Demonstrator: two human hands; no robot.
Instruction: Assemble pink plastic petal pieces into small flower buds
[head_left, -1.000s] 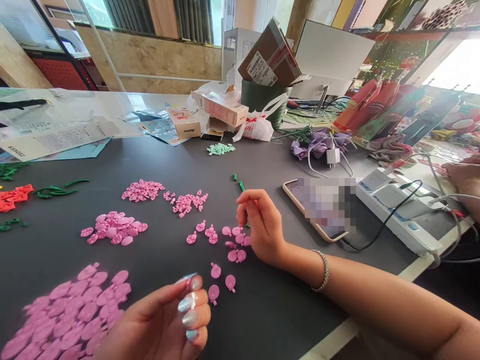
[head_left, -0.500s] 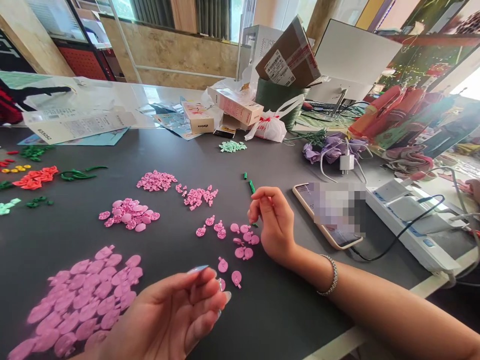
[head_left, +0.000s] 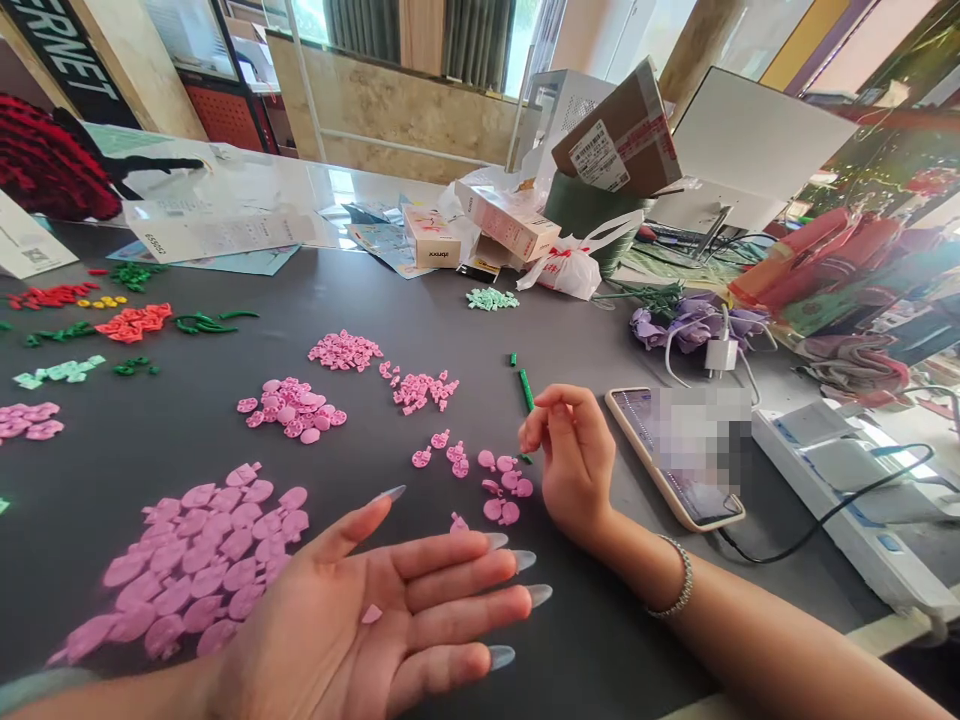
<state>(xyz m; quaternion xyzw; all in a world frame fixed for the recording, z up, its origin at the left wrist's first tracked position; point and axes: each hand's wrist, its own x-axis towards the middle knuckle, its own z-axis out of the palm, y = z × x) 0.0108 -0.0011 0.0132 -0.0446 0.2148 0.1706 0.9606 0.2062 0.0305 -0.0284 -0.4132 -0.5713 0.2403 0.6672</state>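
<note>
My left hand [head_left: 390, 610] is held palm up over the front of the dark table, fingers stretched out and spread. A small pink piece [head_left: 371, 614] lies loose on its palm. Beside it at left is a big spread of pink petal-shaped pieces [head_left: 202, 570]. My right hand [head_left: 574, 450] rests on the table with fingers curled in; whatever they may hold is hidden. A thin green stick [head_left: 526, 388] shows just beyond its fingertips, with a short green piece [head_left: 513, 359] farther back. Round pink pieces [head_left: 506, 485] lie just left of that hand.
Heaps of small pink parts [head_left: 345, 350] sit mid-table; red, yellow and green parts [head_left: 135, 322] lie at far left. A phone [head_left: 630, 425] and a power strip [head_left: 847, 500] are at right. Small boxes [head_left: 431, 238] and a white bag [head_left: 562, 268] stand at the back.
My left hand has opened from curled fingers to a flat palm, revealing the pink piece. The view has swung left. My right hand stays curled in the same place.
</note>
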